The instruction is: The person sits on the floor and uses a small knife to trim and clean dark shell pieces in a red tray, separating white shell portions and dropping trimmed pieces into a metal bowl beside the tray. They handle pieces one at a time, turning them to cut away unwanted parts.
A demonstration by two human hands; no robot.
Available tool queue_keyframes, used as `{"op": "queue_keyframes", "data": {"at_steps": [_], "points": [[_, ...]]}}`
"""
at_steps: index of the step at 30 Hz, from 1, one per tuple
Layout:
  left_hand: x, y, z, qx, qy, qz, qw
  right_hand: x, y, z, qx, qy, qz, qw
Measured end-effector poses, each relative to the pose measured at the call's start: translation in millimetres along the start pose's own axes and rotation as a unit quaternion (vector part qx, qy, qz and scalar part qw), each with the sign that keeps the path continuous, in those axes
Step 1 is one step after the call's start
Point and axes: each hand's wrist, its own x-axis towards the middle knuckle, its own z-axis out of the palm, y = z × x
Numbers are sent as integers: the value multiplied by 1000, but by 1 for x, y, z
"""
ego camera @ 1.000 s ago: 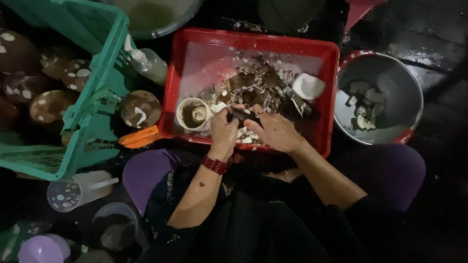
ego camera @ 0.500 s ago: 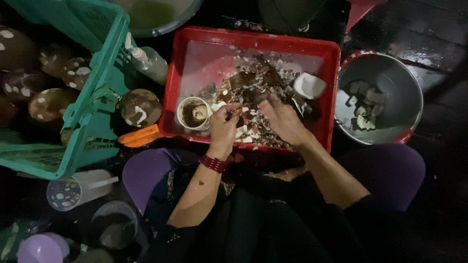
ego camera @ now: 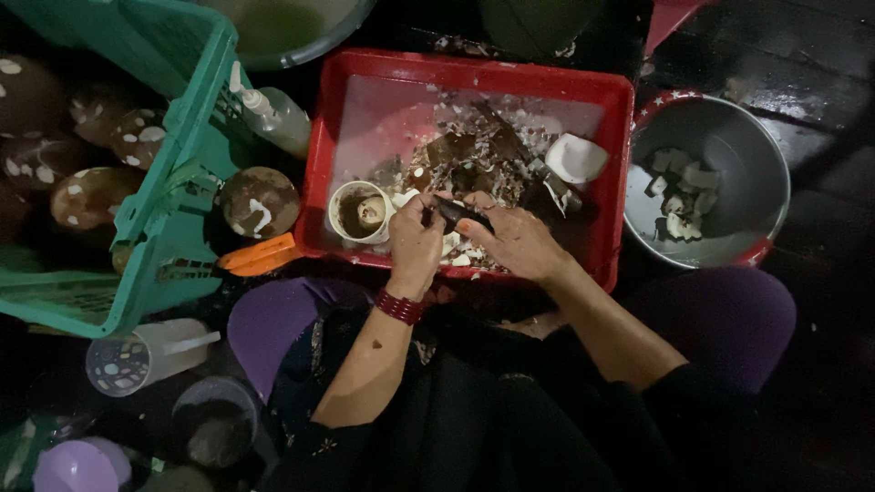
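Note:
My left hand [ego camera: 415, 246] and my right hand [ego camera: 512, 239] meet over the near edge of a red plastic tray [ego camera: 321, 155]. Together they grip a small dark piece [ego camera: 458, 213], likely a coconut chunk with a blade against it; the blade itself is hard to make out. A red bangle circles my left wrist. In the tray lie brown shell shavings and white scraps [ego camera: 474, 155], a half coconut shell [ego camera: 359, 210] just left of my left hand, and a white coconut piece [ego camera: 575, 158] at the right.
A metal bowl [ego camera: 761, 173] holding white coconut chunks stands to the right. On the left, a green crate [ego camera: 173, 182] holds several brown coconuts; a peeled coconut [ego camera: 260, 200], a squeeze bottle [ego camera: 278, 114] and an orange tool [ego camera: 260, 257] lie beside it. A plastic cup [ego camera: 137, 355] stands lower left.
Both hands stayed at the tray's near edge, shifting slightly while working the dark piece between them. The rest looks unchanged.

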Motion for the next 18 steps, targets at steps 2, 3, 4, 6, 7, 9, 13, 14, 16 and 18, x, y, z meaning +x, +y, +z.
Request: {"op": "queue_keyframes", "data": {"at_steps": [2, 3, 4, 6, 7, 9, 13, 14, 16, 18], "points": [[-2, -1, 2, 53, -7, -59, 997, 0, 7, 6, 4, 21, -23, 1000], [-4, -2, 3, 79, -11, -89, 993, 2, 9, 8, -3, 53, -52, 997], [-5, -3, 5, 47, -16, -77, 996, 4, 10, 9, -11, 86, -83, 993], [-5, -4, 8, -17, -25, -51, 998, 6, 11, 8, -4, 104, -80, 991], [-5, -4, 8, -19, -20, -51, 998, 6, 9, 7, 12, 88, -45, 995], [-3, -4, 8, -23, -10, -48, 999, 4, 5, 3, 49, 51, -9, 997], [1, -5, 3, 6, 6, -64, 998, 0, -5, -4, 77, 18, -18, 997], [1, -5, 3, -1, 5, -63, 998, -1, -6, -4, 70, 20, -24, 997], [0, -6, 3, -24, 5, -77, 997, -1, -6, -1, 3, 48, -24, 999], [-3, -7, 6, -61, 4, -105, 993, 0, -3, 3, -40, 66, -20, 997]]}}
